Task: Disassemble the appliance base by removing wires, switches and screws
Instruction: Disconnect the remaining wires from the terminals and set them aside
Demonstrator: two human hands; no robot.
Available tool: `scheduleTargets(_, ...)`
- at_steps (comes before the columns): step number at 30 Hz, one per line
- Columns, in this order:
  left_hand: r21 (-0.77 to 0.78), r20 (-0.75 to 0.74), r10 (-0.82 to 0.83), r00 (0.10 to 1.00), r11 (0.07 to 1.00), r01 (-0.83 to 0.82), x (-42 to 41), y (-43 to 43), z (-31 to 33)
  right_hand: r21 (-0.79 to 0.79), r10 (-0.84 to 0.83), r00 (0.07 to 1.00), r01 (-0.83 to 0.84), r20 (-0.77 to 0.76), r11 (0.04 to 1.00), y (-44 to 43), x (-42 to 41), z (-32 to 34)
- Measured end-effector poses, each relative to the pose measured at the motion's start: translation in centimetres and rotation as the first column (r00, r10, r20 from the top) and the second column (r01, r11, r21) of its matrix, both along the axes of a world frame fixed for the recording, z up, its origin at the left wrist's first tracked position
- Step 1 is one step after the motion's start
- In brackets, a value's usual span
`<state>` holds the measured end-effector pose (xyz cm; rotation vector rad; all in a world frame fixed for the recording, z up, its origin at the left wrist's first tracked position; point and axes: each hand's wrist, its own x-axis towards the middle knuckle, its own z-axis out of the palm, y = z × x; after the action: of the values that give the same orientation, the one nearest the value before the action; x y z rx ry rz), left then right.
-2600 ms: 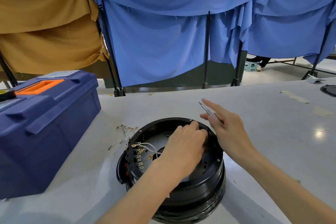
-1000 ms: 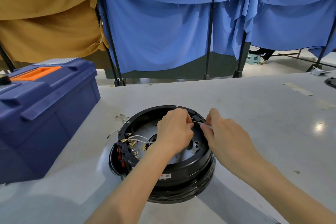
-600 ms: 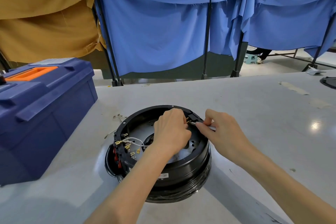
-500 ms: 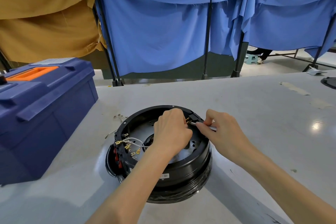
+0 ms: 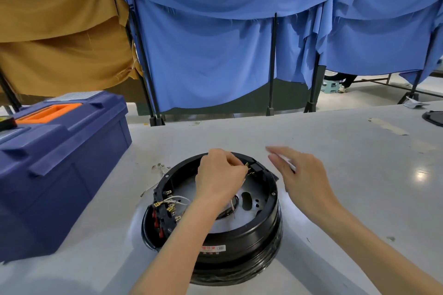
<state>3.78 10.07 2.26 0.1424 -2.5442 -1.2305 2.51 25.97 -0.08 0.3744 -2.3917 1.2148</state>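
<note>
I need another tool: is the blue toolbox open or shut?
Shut. The blue toolbox has its lid down flat on the body, with the orange handle lying in its recess.

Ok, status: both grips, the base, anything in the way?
Left grip pinching a terminal at the far-rim switch. Right grip clear of the base, blurred. Loose wires inside, nothing blocking.

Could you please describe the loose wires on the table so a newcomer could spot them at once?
Start at the big blue toolbox on the left. Between it and the round black appliance base lies a pale tangle of loose wires. Unlike the white wires inside the base, these lie on the tabletop, outside the rim.
</note>
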Motion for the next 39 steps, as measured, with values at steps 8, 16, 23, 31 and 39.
scheduleTargets(8, 0.531, -0.003, -0.203, 0.979, 0.829, 0.174, -1.0, -1.4, 3.8, 0.178, -0.091, 0.986, 0.065, 0.141, 0.982, -1.9, -1.8, 1.3)
scheduleTargets(16, 0.887, -0.176, -0.217, 0.96, 0.388, 0.25, -2.1, -3.0, 8.2, 0.358, -0.134, 0.978, 0.069, 0.158, 0.931, -2.0, -1.9, 1.7)
scheduleTargets(23, 0.925, -0.325, -0.018, 0.946, 0.204, 0.321, -3.7, -6.8, 9.7, 0.385, -0.119, 0.97, 0.029, 0.212, 0.922, -1.2, -2.7, 1.8)
scheduleTargets(31, 0.819, -0.285, 0.127, 0.95, 0.546, 0.173, -6.5, -11.2, 10.3, 0.358, -0.109, 0.97, 0.025, 0.217, 0.933, -0.8, -3.1, 1.6)
scheduleTargets(39, 0.629, -0.106, 0.183, 0.977, 0.774, -0.076, -9.1, -13.7, 3.1, 0.334, -0.075, 0.971, -0.005, 0.228, 0.943, -0.9, -2.8, 1.7)
